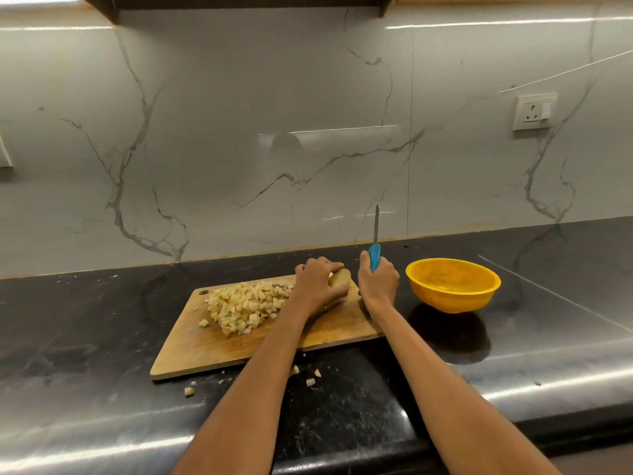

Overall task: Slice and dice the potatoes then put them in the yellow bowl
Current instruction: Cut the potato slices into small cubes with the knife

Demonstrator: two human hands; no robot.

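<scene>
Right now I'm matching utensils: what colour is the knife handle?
Blue handle; head view.

Worn wooden cutting board (212,351), glossy black stone counter (342,406), glossy marble-look backsplash (239,114)

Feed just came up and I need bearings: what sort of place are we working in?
Most likely a home kitchen: a dark stone counter under a marble-look backsplash with a wall socket, and diced potato on a wooden cutting board.
</scene>
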